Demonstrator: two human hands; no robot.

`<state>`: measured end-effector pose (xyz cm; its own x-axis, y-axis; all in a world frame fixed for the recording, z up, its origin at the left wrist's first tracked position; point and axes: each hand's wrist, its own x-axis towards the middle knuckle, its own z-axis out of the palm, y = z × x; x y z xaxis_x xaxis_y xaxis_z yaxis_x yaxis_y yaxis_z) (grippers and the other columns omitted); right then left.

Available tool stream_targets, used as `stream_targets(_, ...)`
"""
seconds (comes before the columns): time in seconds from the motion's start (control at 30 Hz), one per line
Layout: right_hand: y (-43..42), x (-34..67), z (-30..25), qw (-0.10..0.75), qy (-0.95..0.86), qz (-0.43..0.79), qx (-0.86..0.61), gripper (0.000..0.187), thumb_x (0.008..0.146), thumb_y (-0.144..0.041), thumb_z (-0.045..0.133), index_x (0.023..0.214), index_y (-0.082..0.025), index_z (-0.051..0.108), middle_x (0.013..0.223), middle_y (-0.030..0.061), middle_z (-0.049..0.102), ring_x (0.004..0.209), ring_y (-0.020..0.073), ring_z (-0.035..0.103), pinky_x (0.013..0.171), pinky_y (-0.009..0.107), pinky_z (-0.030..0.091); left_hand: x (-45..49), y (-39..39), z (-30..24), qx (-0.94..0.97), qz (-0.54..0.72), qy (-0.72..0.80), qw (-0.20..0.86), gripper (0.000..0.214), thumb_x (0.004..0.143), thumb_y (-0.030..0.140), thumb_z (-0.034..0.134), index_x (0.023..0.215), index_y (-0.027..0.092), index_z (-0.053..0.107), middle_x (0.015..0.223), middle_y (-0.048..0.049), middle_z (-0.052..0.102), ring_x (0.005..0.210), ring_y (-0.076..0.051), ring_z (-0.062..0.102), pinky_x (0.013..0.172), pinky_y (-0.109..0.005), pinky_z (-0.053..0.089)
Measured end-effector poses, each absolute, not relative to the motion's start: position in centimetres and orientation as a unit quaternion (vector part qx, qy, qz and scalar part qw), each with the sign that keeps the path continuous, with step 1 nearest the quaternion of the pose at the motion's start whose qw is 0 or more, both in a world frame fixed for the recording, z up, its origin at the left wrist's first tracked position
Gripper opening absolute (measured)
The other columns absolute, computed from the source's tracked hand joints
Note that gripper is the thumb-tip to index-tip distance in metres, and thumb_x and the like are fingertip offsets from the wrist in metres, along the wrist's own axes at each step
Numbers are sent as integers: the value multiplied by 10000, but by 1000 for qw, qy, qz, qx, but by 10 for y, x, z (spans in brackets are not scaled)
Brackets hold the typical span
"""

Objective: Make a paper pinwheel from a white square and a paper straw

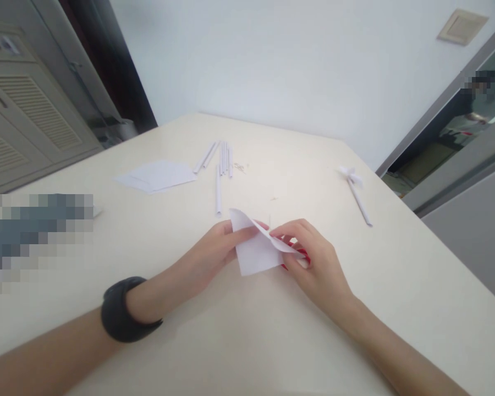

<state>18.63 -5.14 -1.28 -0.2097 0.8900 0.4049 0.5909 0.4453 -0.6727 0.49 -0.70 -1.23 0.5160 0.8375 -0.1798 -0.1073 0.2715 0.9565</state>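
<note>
A folded sheet of white paper is held between my two hands, above the table. My left hand pinches its left part, thumb on top, and a dark band circles that wrist. On the right side, the fingertips and thumb of my right hand are closed on the raised flap. Red loops, looking like scissor handles, show between and behind the right fingers. Whether that hand grips them or they lie beneath it, I cannot tell; the blades are hidden.
Several rolled paper tubes lie beyond my left hand. Left of them are flat white paper sheets. A paper pinwheel-like piece on a tube rests at the right. Small scraps lie near the tubes. A wall borders the table's back.
</note>
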Motion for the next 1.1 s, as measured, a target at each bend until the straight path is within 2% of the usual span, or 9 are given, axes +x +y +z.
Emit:
stream_targets(0.17,-52,185,-14,384,-762,167,-494,423,740,10,384,1026,-243,566,1020,41,545,859,160,543,640,251,449,3,-7,-9,471,357,335,734,316,865,425,464,1012,199,628,1185,-59,613,1124,-254,520,876,-325,437)
stream_targets(0.27,-50,187,-16,379,-764,161,-498,421,746,6,383,1034,-248,559,1027,41,535,845,159,540,616,250,440,4,-8,-4,450,341,349,748,438,842,534,419,1037,195,615,1161,-80,623,1106,-284,533,889,-379,431)
stream_targets(0.33,-49,189,-19,370,-768,155,-499,418,750,3,389,1039,-250,555,1040,38,528,822,154,535,606,253,431,5,-8,0,455,326,370,742,471,813,562,447,1066,195,600,1141,-85,631,1090,-294,544,882,-396,434)
stream_targets(0.47,-48,190,-19,346,-781,162,-494,438,716,5,416,1054,-243,542,1084,39,510,825,154,527,628,269,432,7,-8,4,497,289,399,714,396,775,377,597,1126,202,547,1114,-71,623,1081,-263,549,849,-353,453)
stream_targets(0.6,-51,187,-14,332,-776,206,-495,477,673,-7,428,1084,-235,510,1117,45,499,841,164,523,580,264,428,7,-7,-1,525,291,434,672,432,762,209,567,1187,215,494,1116,-58,611,1066,-242,551,850,-354,445)
stream_targets(0.7,-53,185,-12,342,-757,230,-507,342,749,-78,458,1049,-231,518,1084,38,522,869,165,528,663,289,454,7,-9,-4,552,293,452,636,412,760,196,559,1169,198,510,1109,-69,620,1047,-261,562,857,-386,440)
stream_targets(0.83,-49,184,-14,357,-707,277,-543,161,833,-233,500,994,-235,514,1006,25,573,906,168,531,771,325,461,7,-12,-7,569,283,408,655,351,816,316,541,1147,201,552,1132,-73,633,1029,-265,586,840,-368,457)
stream_targets(1.0,-44,186,-17,362,-651,364,-560,129,825,-279,535,939,-228,502,892,12,588,797,146,551,671,283,461,7,-11,-11,569,263,413,661,359,817,414,547,1107,210,601,1039,-55,678,951,-250,622,760,-327,477)
stream_targets(1.1,-44,188,-16,366,-630,402,-555,85,829,-281,531,883,-220,509,818,-5,576,710,127,545,601,252,434,8,-11,-10,569,259,410,664,370,814,432,539,1103,213,611,1039,-57,679,934,-252,630,769,-341,478)
